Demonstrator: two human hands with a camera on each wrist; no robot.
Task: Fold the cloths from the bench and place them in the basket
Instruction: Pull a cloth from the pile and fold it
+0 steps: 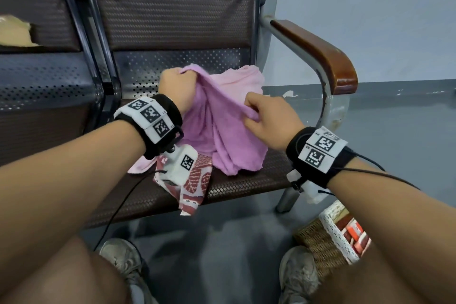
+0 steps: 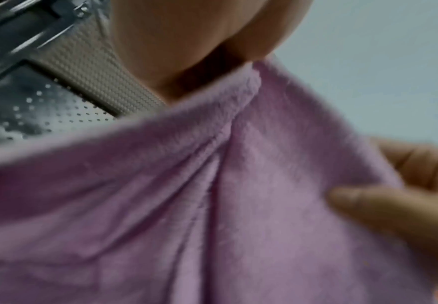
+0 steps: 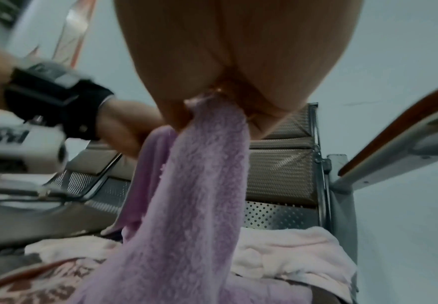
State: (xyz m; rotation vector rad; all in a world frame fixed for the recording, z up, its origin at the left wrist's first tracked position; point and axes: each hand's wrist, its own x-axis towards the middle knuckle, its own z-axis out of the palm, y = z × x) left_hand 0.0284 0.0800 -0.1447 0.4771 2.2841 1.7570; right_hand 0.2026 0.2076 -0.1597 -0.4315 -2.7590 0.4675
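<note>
We have the purple cloth (image 1: 222, 126) lifted off the bench seat (image 1: 259, 180) at the centre of the head view, our left hand (image 1: 176, 89) clenched around one bunched end up near the perforated seat back, and our right hand (image 1: 269, 121) pinching the edge lower and to the right, thumb and fingers closed on the fabric. The cloth hangs in loose vertical folds between the two grips, its lower part draping onto the seat. To do this step well, we judge that we should work both hands outward along the top edge until each holds a true corner, then pull the edge taut so the bunched pleats fall out before making the first fold; folding while it is still gathered would likely give a lumpy bundle. Lifting it clear of the other cloths would also keep them from being dragged along. Behind it, a pale pink cloth (image 1: 246, 76) lies crumpled on the seat, and a red-and-white patterned cloth (image 1: 195, 185) hangs over the seat's front edge at lower centre, partly under the left wrist camera. The wicker basket (image 1: 318, 244) with a white lace rim sits on the floor at the lower right, beside our right shoe; inside it we see something red and white, seemingly a folded cloth, though our forearm hides most of it.
</note>
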